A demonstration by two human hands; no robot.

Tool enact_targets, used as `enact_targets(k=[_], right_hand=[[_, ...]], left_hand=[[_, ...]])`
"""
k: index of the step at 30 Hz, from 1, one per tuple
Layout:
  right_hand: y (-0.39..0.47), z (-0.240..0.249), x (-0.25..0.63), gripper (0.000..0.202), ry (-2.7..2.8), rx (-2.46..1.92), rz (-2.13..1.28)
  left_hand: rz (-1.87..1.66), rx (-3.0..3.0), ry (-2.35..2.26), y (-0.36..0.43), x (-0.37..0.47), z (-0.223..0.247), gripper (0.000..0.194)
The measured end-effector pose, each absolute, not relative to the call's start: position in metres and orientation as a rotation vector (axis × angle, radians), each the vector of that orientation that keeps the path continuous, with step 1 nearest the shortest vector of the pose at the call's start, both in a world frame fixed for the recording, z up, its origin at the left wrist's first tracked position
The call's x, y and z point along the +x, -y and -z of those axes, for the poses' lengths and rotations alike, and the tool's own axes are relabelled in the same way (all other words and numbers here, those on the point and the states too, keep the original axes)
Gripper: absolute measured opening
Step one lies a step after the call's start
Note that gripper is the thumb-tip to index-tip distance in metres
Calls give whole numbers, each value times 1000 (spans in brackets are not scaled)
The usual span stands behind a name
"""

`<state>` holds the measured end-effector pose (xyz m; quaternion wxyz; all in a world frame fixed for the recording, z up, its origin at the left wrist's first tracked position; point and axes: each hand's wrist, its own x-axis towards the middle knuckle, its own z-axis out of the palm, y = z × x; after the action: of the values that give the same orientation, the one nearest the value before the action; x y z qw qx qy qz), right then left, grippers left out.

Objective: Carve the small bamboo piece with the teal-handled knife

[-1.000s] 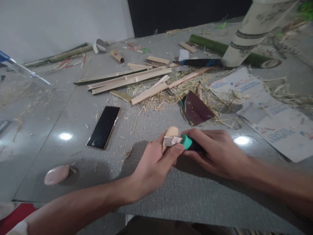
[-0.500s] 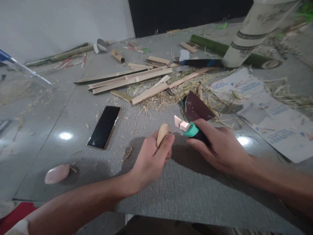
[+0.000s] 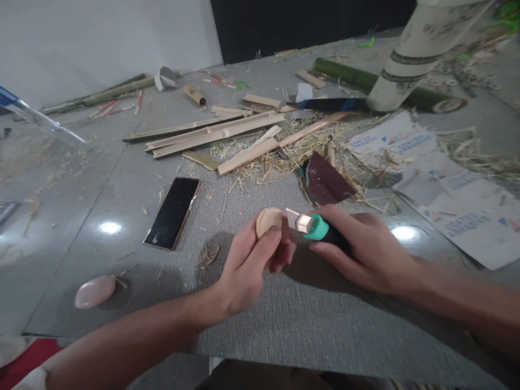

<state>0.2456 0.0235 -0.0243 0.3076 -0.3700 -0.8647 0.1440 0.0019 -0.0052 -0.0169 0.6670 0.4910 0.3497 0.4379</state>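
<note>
While the left hand [image 3: 249, 265] is pinching a rounded pale wooden piece [image 3: 266, 222] between thumb and fingers at its one o'clock, the right hand [image 3: 363, 244] is clamping round a teal-and-black snap-off utility knife [image 3: 318, 228]. Its blade [image 3: 298, 221] is pointing toward nine o'clock, sitting just beside the wood at three o'clock. A smartphone [image 3: 173, 213] is lying at the left hand's ten o'clock; a creased maroon sheet [image 3: 329, 179] is resting at the right hand's eleven.

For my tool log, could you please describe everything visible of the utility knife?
The utility knife has a black handle, teal collar and metallic-looking blade, extended toward the picture's upper left. The right hand grips its handle, partly hiding it, above the gray tabletop. Whether the blade touches the left hand is unclear.
</note>
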Motion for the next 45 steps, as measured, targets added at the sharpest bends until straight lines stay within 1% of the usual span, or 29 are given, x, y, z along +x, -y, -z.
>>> enact_targets(k=[2, 3, 7, 9, 13, 17, 20, 27, 34, 37, 41, 43, 45], right_hand=[[-22, 24, 245, 32, 2286, -899, -420], [-21, 25, 244, 32, 2296, -861, -442], [-17, 25, 243, 35, 2322, -768, -466], [-15, 25, 243, 34, 2332, -752, -458], [-16, 20, 241, 34, 2356, -721, -451], [-18, 12, 240, 37, 2401, -665, -489], [-19, 10, 241, 40, 2407, -663, -487], [-20, 13, 242, 41, 2431, -688, -469], [-21, 12, 242, 34, 2406, -719, -355], [-17, 11, 239, 31, 2361, -817, -320], [-9, 15, 235, 32, 2296, -982, -386], [-8, 20, 237, 33, 2258, -1007, -388], [-10, 25, 240, 32, 2229, -1047, -416]], left_hand=[[-1028, 1162, -859, 8, -1, 14, 41], [-991, 1205, -896, 9, -3, 12, 40], [-948, 1347, -789, 10, -6, 7, 47], [-909, 1354, -757, 8, -6, 5, 46], [-840, 1357, -834, 8, -5, 2, 41], [-804, 1384, -842, 7, -6, 3, 29], [-819, 1403, -799, 7, -5, 3, 28], [-791, 1428, -888, 5, -2, -4, 39], [-840, 1412, -893, 8, 5, 3, 51], [-876, 1335, -957, 14, 6, 10, 58], [-958, 1137, -1044, 13, 7, 15, 66], [-901, 997, -980, 7, 6, 17, 69], [-829, 924, -794, 1, 6, 18, 73]])
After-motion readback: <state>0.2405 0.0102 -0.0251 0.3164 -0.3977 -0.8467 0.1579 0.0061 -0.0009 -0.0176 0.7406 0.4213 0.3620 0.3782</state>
